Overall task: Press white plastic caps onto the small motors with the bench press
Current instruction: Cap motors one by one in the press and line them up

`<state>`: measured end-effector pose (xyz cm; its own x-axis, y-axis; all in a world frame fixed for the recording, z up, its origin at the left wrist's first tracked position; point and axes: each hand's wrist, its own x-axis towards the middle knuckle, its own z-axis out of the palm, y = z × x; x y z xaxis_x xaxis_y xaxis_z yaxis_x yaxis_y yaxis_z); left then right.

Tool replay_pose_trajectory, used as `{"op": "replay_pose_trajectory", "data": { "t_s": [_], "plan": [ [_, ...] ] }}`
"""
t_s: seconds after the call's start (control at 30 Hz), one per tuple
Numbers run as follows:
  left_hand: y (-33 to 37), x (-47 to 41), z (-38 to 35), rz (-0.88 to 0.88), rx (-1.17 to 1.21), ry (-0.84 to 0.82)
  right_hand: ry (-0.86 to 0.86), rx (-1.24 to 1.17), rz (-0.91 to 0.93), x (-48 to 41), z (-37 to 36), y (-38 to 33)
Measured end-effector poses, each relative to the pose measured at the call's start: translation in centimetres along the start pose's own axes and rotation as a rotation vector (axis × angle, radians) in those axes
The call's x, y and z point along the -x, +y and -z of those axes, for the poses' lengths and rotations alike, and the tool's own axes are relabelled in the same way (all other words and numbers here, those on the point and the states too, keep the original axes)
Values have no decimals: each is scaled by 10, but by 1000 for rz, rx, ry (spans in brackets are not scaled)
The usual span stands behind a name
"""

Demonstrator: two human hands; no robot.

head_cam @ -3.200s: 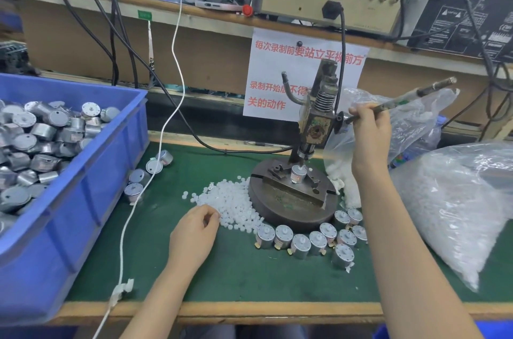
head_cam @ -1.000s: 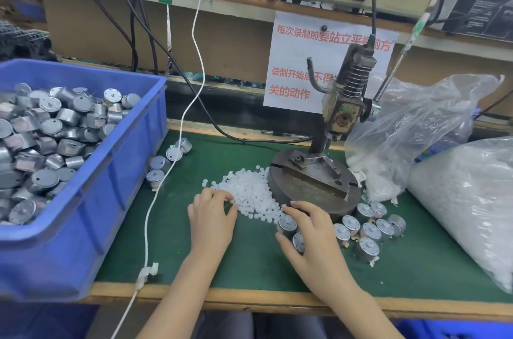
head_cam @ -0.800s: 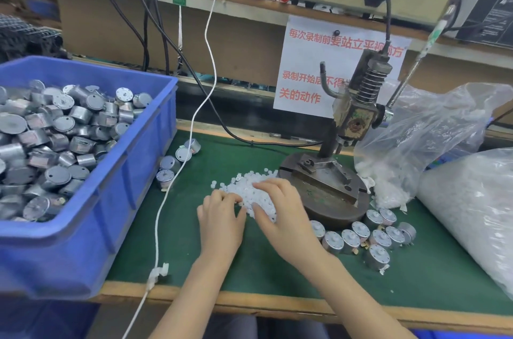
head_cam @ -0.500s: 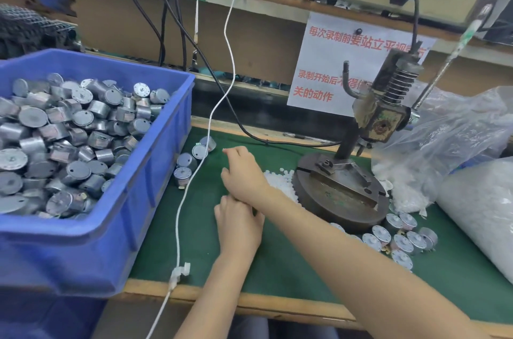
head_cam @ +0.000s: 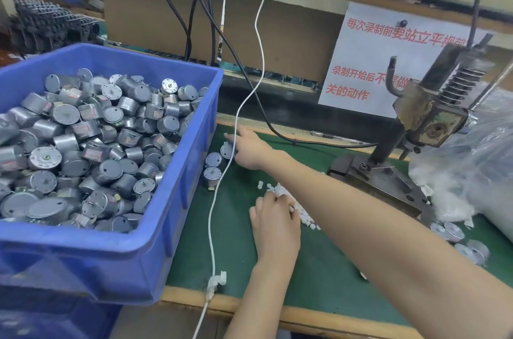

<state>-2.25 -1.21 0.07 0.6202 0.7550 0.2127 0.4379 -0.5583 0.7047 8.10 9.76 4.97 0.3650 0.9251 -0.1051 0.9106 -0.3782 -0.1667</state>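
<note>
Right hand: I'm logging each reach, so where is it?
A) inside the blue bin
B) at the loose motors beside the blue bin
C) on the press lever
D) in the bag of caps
B: the right hand reaches across the green mat to the loose motors just outside the blue bin.

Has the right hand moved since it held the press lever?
Yes. The right hand left the bench press and crossed leftward over the green mat; it now reaches the loose motors beside the blue bin.
</note>
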Motion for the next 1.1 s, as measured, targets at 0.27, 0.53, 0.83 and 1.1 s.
{"op": "replay_pose_trajectory", "data": {
  "t_s": [0.27, 0.53, 0.83, 1.1],
  "plan": [
    [-1, 1, -1, -38, -11, 19, 130, 112, 33, -1, 5, 7],
    [-2, 1, -2, -14, -25, 14, 176, 20, 59, 13, 10, 16],
    [0, 3, 0, -55, -36, 10, 294, -151, -33, 20, -4, 24],
    [-3, 1, -1, -121, -20, -38, 439, -495, -105, 97, -14, 39]
  ]
}}
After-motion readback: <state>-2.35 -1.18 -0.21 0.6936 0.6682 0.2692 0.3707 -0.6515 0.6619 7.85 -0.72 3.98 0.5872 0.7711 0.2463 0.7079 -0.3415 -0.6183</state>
